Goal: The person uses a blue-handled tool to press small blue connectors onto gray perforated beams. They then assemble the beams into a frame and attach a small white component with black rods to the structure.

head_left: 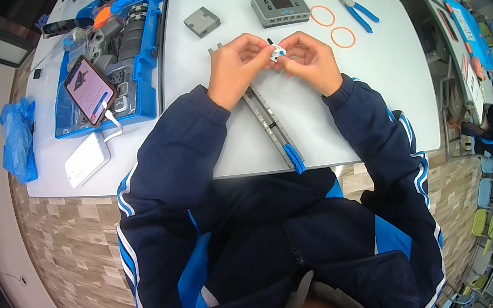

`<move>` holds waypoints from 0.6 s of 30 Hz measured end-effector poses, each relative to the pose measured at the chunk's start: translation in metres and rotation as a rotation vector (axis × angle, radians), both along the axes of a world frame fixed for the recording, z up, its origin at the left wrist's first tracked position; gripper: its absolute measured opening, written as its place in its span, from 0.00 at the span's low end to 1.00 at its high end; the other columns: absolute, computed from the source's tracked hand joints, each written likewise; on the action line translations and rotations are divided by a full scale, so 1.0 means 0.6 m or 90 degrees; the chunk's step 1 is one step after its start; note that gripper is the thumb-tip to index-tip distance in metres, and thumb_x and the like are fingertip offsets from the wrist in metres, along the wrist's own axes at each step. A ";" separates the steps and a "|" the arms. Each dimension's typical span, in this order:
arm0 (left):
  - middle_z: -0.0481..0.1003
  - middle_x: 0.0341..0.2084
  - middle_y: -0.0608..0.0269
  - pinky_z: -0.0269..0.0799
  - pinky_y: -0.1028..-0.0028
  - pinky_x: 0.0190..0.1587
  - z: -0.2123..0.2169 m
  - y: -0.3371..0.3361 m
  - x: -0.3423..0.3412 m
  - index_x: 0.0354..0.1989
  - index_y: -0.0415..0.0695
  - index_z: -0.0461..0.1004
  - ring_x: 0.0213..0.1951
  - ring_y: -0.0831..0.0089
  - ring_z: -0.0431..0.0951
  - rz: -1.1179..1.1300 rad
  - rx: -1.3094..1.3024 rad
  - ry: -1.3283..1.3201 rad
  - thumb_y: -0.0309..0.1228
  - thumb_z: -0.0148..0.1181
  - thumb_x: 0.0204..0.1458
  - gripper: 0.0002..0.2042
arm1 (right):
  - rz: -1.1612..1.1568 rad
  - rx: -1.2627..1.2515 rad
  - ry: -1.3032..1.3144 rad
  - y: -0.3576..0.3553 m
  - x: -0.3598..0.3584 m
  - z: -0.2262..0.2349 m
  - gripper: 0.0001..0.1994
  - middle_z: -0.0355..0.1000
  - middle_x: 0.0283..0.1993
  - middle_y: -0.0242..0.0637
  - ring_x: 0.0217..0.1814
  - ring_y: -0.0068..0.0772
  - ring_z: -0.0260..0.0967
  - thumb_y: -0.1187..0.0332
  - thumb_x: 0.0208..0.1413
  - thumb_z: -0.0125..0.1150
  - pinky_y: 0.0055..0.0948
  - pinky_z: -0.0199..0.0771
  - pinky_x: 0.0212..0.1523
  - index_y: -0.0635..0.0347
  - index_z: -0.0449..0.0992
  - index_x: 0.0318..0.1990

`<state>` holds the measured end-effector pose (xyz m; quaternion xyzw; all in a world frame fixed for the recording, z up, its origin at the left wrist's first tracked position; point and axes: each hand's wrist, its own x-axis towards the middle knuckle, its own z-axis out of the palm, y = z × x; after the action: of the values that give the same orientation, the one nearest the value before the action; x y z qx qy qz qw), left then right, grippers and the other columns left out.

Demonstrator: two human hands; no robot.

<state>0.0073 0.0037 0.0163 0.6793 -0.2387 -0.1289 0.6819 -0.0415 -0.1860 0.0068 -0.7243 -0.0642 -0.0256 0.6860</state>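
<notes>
Between my two hands, over the middle of the white table, is a small white plastic connector piece [277, 54] with a blue spot and a black pin sticking up from it. My left hand [240, 70] pinches it from the left with thumb and forefinger. From the right, my right hand [311, 62] closes thumb and fingers on the same piece. Below the hands lies a long grey beam assembly [266, 116], slanting toward the table's front edge. A blue ribbed part [293, 157] sits at its near end. Its far end is partly hidden behind my left hand.
Beyond my hands stand a grey controller box [280, 8] and a grey block [201, 22]. Two orange rings [343, 37] and blue-handled pliers [356, 11] lie to the right. At left, a phone [90, 89] leans on a blue parts bin [152, 85], cabled to a white power bank [87, 159].
</notes>
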 end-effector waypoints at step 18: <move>0.80 0.30 0.58 0.76 0.77 0.38 -0.019 -0.001 0.009 0.33 0.37 0.75 0.32 0.76 0.80 -0.059 -0.057 0.044 0.25 0.64 0.55 0.05 | 0.012 -0.006 -0.014 0.002 -0.002 -0.005 0.08 0.74 0.35 0.33 0.40 0.21 0.76 0.79 0.53 0.63 0.19 0.77 0.39 0.64 0.68 0.35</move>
<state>0.0125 0.0031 0.0046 0.6313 -0.2517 -0.1729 0.7129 -0.0426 -0.1847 0.0039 -0.7266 -0.0788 -0.0267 0.6820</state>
